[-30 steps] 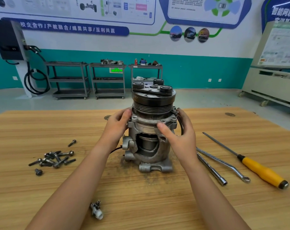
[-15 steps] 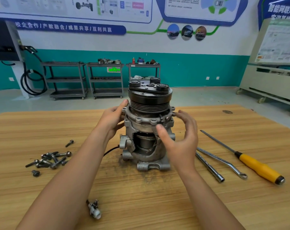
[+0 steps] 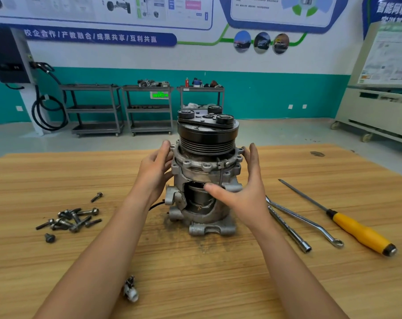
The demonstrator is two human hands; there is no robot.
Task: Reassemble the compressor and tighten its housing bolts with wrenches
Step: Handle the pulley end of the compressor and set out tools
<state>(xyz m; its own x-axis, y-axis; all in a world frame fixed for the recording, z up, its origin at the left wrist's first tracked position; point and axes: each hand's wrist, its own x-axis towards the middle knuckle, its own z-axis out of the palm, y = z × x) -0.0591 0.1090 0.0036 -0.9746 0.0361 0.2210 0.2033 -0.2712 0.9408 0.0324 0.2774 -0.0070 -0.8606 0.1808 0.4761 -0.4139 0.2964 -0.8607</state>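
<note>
Your right hand (image 3: 246,194) has released the flange (image 3: 205,166) of the compressor (image 3: 202,212), fingers now straight and just clear of it, thumb lower than its former grip; your left hand (image 3: 155,171) has straightened its fingers against the flange.

Automotive training workshop. Indicated by: wall-mounted charging unit (image 3: 10,56) with coiled cable, upper left; instructional vehicle posters (image 3: 117,10) along top; steel parts trolleys (image 3: 94,109) at centre rear; wooden surface (image 3: 195,272) carrying loose bolts (image 3: 73,219), wrenches (image 3: 296,215), screwdriver (image 3: 361,233).
</note>
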